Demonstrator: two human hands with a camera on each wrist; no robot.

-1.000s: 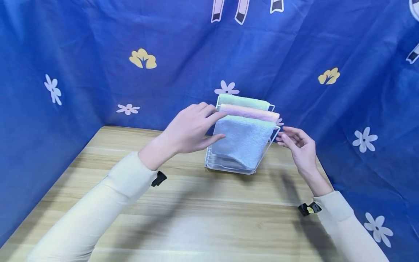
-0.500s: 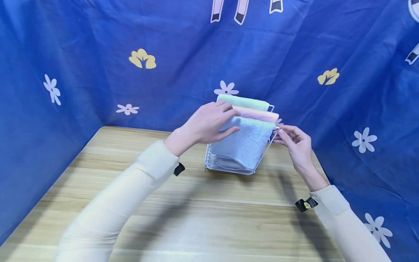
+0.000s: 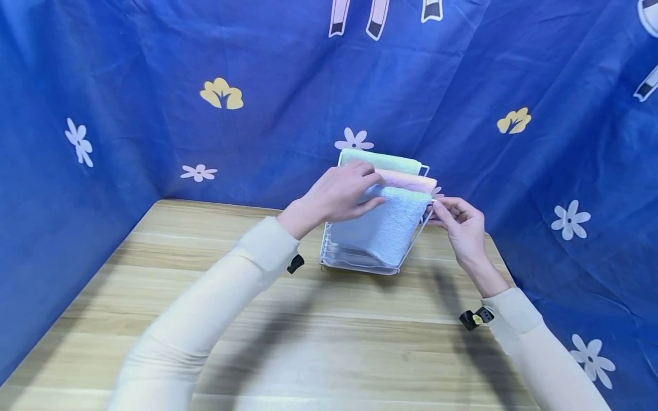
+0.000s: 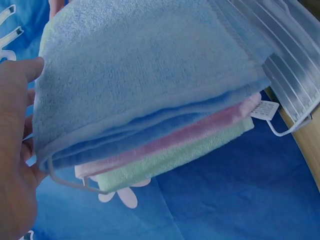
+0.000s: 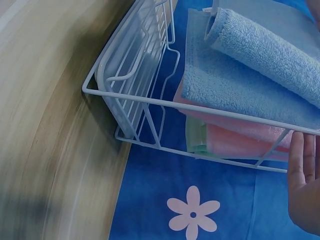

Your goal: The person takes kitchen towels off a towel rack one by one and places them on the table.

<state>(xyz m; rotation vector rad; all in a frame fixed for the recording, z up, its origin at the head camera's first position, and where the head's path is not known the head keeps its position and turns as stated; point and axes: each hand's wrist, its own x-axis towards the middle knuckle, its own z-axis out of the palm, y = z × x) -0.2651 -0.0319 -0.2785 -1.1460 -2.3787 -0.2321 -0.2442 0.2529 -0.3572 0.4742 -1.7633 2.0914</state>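
Blue towel point(image 3: 398, 220) is draped at the front of the white rack point(image 3: 360, 264), now bracketed at both ends: the right hand point(image 3: 466, 228) is brought to the frame, its grip unclear; the left hand point(image 3: 339, 194) is moved inward, fingers loosely spread. Behind, the pink towel point(image 3: 411, 181) and green towel point(image 3: 382, 161) are left undisturbed.

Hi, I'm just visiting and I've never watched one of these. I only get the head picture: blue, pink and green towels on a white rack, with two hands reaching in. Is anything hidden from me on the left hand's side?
Observer: Yes. The left wrist view shows a small white tag beside the end of the pink towel; its print is too small to read.
Operator: Oh, neat! Is the blue towel in front just one layer?
Observer: No, in that same view the blue towel shows more than one layer along its side edge.
Operator: And the green one, does it hang down too?
Observer: Yes, the right wrist view shows the green towel's lower end next to the pink one.
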